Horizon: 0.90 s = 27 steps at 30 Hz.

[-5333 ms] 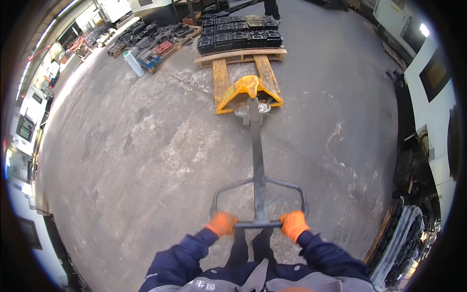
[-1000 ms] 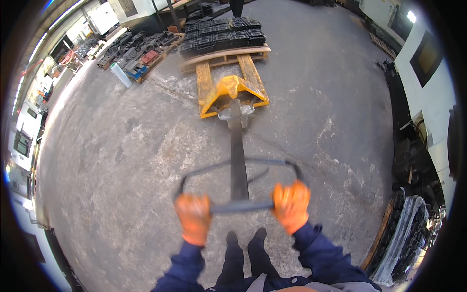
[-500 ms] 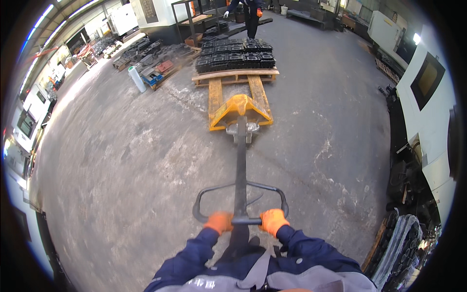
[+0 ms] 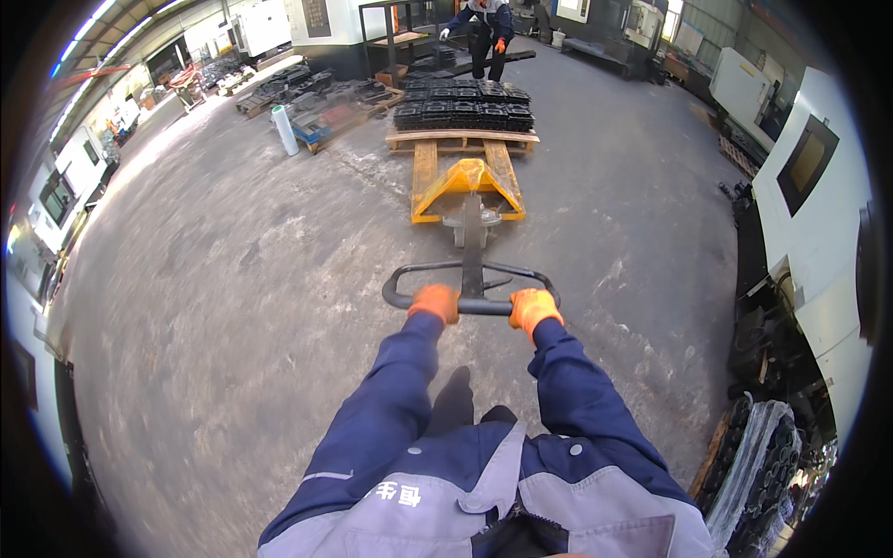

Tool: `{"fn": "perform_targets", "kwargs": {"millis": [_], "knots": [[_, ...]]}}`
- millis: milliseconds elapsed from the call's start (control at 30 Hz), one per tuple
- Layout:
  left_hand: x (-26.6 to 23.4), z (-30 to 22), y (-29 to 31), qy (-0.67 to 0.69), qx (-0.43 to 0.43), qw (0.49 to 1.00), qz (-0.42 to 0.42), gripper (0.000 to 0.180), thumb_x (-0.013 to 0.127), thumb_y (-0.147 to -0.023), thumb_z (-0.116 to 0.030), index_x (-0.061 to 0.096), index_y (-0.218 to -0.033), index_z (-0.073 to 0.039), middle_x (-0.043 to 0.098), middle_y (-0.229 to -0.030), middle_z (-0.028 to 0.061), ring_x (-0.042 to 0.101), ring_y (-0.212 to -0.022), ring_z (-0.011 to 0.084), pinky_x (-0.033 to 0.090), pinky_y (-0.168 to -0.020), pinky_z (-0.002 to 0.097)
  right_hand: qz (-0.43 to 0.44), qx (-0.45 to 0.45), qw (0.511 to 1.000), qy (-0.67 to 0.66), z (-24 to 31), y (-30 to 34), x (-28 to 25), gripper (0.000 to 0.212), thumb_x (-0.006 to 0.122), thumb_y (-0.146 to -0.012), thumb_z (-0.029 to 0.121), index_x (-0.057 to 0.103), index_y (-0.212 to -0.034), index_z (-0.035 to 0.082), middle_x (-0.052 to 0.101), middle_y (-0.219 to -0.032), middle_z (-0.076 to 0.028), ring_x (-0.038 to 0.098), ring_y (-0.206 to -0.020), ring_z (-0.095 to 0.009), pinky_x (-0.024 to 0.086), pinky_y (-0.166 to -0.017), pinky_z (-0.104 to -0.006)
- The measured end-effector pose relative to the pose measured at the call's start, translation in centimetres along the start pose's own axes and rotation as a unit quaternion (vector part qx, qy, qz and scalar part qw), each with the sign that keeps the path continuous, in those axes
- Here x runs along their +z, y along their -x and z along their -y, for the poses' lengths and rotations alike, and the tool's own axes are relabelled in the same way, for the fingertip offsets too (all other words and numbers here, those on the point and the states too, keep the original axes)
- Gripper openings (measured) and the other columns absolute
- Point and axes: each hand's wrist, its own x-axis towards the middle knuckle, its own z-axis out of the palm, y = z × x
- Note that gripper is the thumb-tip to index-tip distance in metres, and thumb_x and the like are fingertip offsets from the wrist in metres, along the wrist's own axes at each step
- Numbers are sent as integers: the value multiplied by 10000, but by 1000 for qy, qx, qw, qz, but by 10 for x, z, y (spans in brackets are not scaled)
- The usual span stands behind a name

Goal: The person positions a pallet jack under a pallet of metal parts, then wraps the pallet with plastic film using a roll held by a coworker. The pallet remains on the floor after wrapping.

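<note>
Gripping the black crossbar handle (image 4: 485, 307), my left hand (image 4: 434, 304) and right hand (image 4: 534, 311) have their orange-gloved fingers curled round it, apart from each other. Straight ahead of my fingers is the yellow pallet jack (image 4: 473, 174), its forks (image 4: 424, 169) reaching under the wooden pallet (image 4: 465, 136) with stacked black parts (image 4: 463, 116). A jerky pull or sharp turn could shift those parts (tied or loose, I cannot tell), perhaps toward the co-worker (image 4: 483, 28) standing beyond them.

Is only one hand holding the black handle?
No, the left hand and the right hand both grip the black handle.
</note>
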Motion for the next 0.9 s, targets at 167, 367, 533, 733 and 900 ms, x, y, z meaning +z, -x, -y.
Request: {"fn": "perform_targets", "kwargs": {"millis": [167, 367, 533, 733, 900], "knots": [[26, -16, 18, -2, -14, 999, -48, 313, 633, -838, -202, 710, -1141, -214, 711, -1127, 82, 658, -1104, 287, 524, -910, 434, 2, -1, 1000, 10, 1, 17, 26, 354, 708, -763, 256, 713, -1109, 179, 726, -1101, -89, 684, -1058, -259, 526, -909, -387], [37, -26, 28, -26, -13, 999, -29, 283, 620, -864, -212, 712, -1132, -217, 708, -1145, 73, 653, -1118, 312, 521, -925, 450, -20, 11, 1000, 12, -4, 32, 37, 369, 728, -754, 263, 723, -1110, 170, 727, -1115, -89, 683, -1076, -248, 534, -900, -376], [19, -38, 32, -3, -29, 1000, 9, 296, 634, -847, -217, 706, -1134, -207, 712, -1130, 79, 661, -1102, 306, 523, -915, 444, -6, -3, 1000, 1, -14, 43, 19, 326, 686, -787, 240, 719, -1105, 179, 729, -1093, -93, 683, -1064, -256, 524, -911, -377], [-25, -50, 31, -7, -14, 999, 41, 313, 691, -732, -223, 710, -1038, -159, 721, -996, 140, 683, -985, 348, 540, -853, 457, -14, -41, 999, -19, -42, 53, -18, 284, 664, -788, 260, 735, -1047, 165, 733, -1042, -111, 695, -1014, -262, 531, -878, -379], [-43, -77, 25, 27, -36, 997, 60, 314, 699, -710, -236, 712, -1013, -153, 723, -967, 142, 684, -972, 361, 543, -848, 457, 31, -63, 997, -28, -75, 50, -40, 296, 675, -774, 294, 731, -1030, 156, 733, -1037, -107, 691, -1021, -272, 520, -895, -386]]}}
